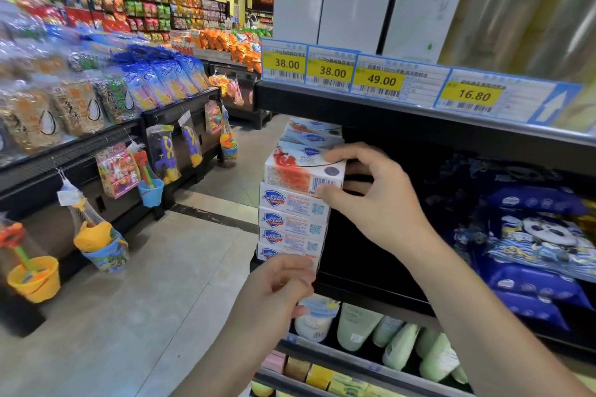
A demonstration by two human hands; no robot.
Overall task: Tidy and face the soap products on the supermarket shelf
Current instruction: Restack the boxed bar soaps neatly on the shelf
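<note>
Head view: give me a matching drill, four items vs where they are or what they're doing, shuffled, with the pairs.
Items
1. right hand
2. left hand
3. top soap box
4. blue wipe packs

Places/states
A. at the foot of the soap stack
B. on the same shelf, right of the stack
C. pinches the top box at its right end
D. sits turned askew on the stack

Pairs: 1-C, 2-A, 3-D, 4-B
</note>
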